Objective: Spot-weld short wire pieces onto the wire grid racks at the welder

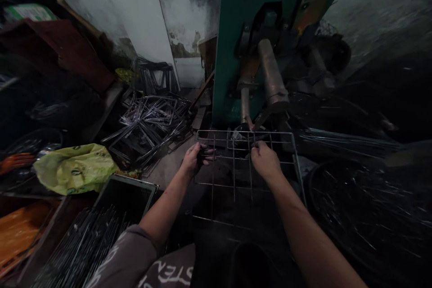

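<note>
Two bare hands at a wire grid, seen from above in dim light. The right hand [265, 158] is closed in a fist on the wire grid [234, 185], toward its far right part; the left hand [193, 160] is at the left edge, its fingers spread loosely among the wires (whether they press on the metal cannot be told). The wire grid lies in front of the person, its far edge near the lower end of a green machine [228, 54], from which a thick metal cylinder [272, 74] projects. A phone-like object [308, 0] rests against the machine's face. Left of the machine, a tangled heap of wire frames [151, 114] covers part of the floor, with a pale board [141, 18] leaning on the wall behind. Nearer, to the left, are a crumpled yellow-green sack [76, 168] and a bundle of thin rods [81, 238]. At right, a dark round tub [311, 189] contains loose wire pieces [364, 207], much of them in shadow
</note>
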`<action>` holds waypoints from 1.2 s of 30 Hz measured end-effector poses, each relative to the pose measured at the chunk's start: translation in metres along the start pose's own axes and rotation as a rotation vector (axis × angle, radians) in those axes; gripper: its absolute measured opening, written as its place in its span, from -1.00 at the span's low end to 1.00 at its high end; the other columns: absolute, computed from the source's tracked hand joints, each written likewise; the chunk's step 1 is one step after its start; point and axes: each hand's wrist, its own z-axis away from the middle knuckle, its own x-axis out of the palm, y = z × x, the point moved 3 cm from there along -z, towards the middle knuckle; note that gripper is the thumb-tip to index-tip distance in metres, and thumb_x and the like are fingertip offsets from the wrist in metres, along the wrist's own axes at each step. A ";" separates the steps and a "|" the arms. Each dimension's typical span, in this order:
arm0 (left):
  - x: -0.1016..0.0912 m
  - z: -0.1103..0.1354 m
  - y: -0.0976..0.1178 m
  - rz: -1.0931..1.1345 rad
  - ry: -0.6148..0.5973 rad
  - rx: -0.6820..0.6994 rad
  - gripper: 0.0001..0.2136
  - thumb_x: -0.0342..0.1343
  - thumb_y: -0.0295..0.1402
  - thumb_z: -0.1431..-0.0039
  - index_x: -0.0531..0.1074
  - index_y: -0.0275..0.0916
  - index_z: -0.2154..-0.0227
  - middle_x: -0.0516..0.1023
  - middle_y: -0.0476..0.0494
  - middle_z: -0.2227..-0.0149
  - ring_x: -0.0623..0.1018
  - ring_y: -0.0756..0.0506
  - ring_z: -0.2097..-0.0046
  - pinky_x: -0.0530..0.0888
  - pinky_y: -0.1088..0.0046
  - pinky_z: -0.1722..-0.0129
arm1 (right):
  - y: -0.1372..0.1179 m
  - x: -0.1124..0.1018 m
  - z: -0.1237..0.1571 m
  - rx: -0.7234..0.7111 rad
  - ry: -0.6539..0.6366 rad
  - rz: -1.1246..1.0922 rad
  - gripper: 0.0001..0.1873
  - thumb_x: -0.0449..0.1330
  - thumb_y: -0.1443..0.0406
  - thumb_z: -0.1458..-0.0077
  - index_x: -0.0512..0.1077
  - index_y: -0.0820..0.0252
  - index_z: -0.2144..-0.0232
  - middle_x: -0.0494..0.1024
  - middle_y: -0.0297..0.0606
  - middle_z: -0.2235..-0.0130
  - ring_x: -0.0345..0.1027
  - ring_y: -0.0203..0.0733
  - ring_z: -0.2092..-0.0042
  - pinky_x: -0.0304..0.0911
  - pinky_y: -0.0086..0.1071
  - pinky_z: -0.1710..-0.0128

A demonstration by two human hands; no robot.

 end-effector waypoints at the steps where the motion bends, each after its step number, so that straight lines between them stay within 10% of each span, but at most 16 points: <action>1: 0.000 0.000 -0.001 0.004 0.005 -0.002 -0.64 0.12 -0.08 -0.10 0.30 -0.33 0.32 0.60 -0.30 0.38 0.60 -0.17 0.45 0.38 0.58 0.69 | 0.000 0.000 -0.001 0.000 -0.004 0.001 -0.63 -0.13 0.32 -0.18 0.34 0.29 0.06 0.51 -0.05 0.30 0.39 -0.08 0.26 0.10 -0.37 0.33; 22: 0.002 0.001 -0.003 0.048 -0.012 -0.029 -0.68 0.12 -0.11 -0.11 0.31 -0.32 0.35 0.59 -0.28 0.42 0.59 -0.14 0.49 0.38 0.57 0.68 | 0.006 0.002 -0.005 -0.015 0.018 -0.031 -0.68 -0.10 0.33 -0.14 0.37 0.27 0.13 0.50 -0.05 0.29 0.38 -0.07 0.25 0.12 -0.37 0.34; 36: 0.053 -0.020 -0.013 -0.024 -0.165 -0.089 -0.65 0.09 -0.07 -0.11 0.28 -0.33 0.35 0.58 -0.31 0.42 0.58 -0.16 0.52 0.42 0.49 0.65 | 0.070 -0.004 -0.003 0.040 0.183 -0.217 -0.71 -0.05 0.31 0.00 0.41 0.28 0.30 0.47 -0.09 0.33 0.32 -0.10 0.26 0.16 -0.38 0.28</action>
